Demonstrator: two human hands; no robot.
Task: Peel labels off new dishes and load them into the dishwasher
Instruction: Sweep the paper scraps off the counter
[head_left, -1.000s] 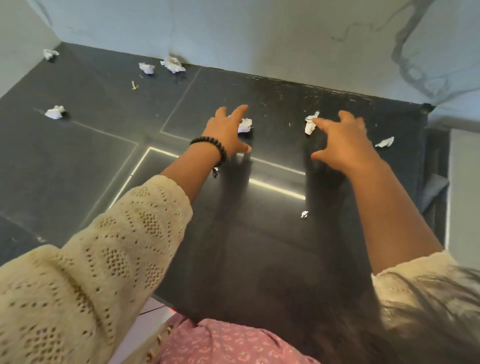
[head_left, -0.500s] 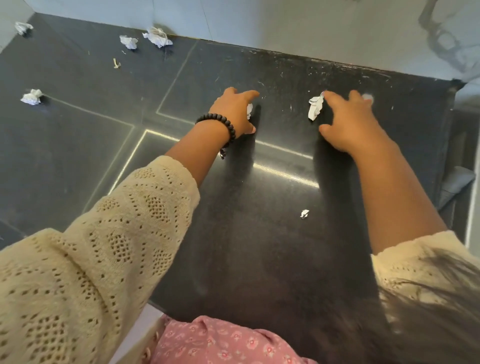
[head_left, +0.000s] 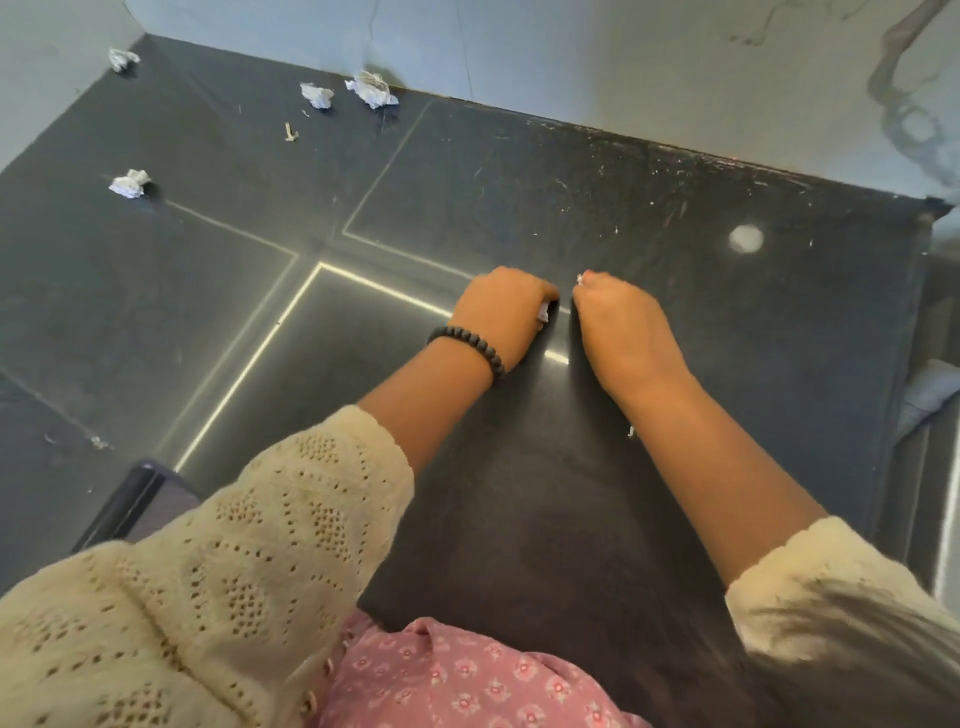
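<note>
I am standing at what is looking like a home kitchen: a dark polished stone bench (head_left: 675, 218) is running up to a pale marble-veined wall (head_left: 623, 62) across the top of the frame. Crumpled scraps of peeled paper (head_left: 127, 183) are lying scattered toward the upper left, and ceiling light strips are reflecting in the stone.

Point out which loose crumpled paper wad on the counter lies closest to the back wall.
The largest wad, right of the smaller wad: it sits against the wall's base, while the others lie further out on the dark counter.
</note>
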